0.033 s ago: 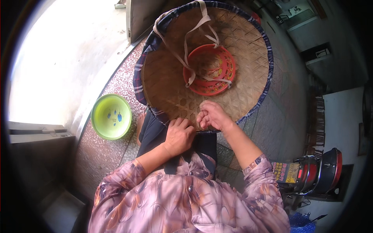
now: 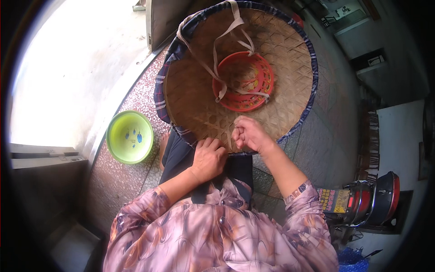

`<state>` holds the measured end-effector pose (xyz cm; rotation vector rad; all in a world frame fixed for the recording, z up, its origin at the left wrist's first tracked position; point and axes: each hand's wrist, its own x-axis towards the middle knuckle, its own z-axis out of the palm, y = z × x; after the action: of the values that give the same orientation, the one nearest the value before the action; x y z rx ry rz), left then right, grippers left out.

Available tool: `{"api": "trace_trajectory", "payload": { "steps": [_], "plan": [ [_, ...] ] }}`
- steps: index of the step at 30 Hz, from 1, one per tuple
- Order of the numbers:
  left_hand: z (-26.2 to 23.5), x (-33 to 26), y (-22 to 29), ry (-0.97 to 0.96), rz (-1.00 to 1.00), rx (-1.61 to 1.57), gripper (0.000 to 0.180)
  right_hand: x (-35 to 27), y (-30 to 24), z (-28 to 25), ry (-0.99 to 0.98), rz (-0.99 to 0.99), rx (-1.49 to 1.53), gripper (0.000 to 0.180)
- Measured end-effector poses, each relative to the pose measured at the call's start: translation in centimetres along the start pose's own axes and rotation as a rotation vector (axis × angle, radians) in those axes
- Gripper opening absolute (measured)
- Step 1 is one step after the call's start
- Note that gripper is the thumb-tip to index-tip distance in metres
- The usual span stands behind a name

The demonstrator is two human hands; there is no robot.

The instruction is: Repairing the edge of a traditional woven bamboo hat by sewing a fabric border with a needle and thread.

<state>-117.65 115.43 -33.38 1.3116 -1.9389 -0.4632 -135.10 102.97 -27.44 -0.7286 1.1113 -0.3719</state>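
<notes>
hat: a wide conical woven hat (image 2: 195,97) of pale brown bamboo or palm strips is held upside down over the lap, its hollow facing up; an open hexagonal weave is seen across the inner surface.
rim: the edge is bound in a dark blue checked cloth band (image 2: 161,106), soft and slightly puckered.
inner ring: a round red plastic headband frame (image 2: 260,97) with slotted openings is fixed at the centre of the hollow.
straps: pale flat cloth straps (image 2: 226,31) are looped from the far rim across to the red frame, limp and creased.
left hand: the left hand (image 2: 208,158) is laid on the near rim, fingers curled down and closed over the cloth edge.
right hand: the right hand (image 2: 248,134) is drawn into a loose fist just inside the near rim, thumb and fingers pinched together; what is pinched cannot be told.
hands, relation: just beside each other, not touching.
floor: speckled reddish stone floor (image 2: 136,97), smooth.
bowl: a round lime-green plastic bowl (image 2: 118,146) with small blue marks inside is set on the floor to the left.
clothing: patterned mauve sleeves, silky in look, and dark trousers are seen.
</notes>
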Motion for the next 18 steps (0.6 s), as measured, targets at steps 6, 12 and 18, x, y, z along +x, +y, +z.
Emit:
{"api": "trace_trajectory", "payload": {
  "steps": [6, 12, 18],
  "plan": [
    [0.2, 0.9, 0.2, 0.026, -0.013, 0.037, 0.006, -4.5, -5.2, 0.6, -0.154, -0.232, 0.42, 0.007],
    [0.4, 0.3, -0.2, 0.031, -0.027, 0.043, 0.011, -14.3, -13.7, 1.8, -0.133, -0.938, 0.103, 0.014],
    [0.4, 0.4, 0.0, 0.039, -0.009, 0.02, 0.013, -28.6, -22.2, -4.4, 0.173, -1.445, -0.218, 0.01]
  ]
}}
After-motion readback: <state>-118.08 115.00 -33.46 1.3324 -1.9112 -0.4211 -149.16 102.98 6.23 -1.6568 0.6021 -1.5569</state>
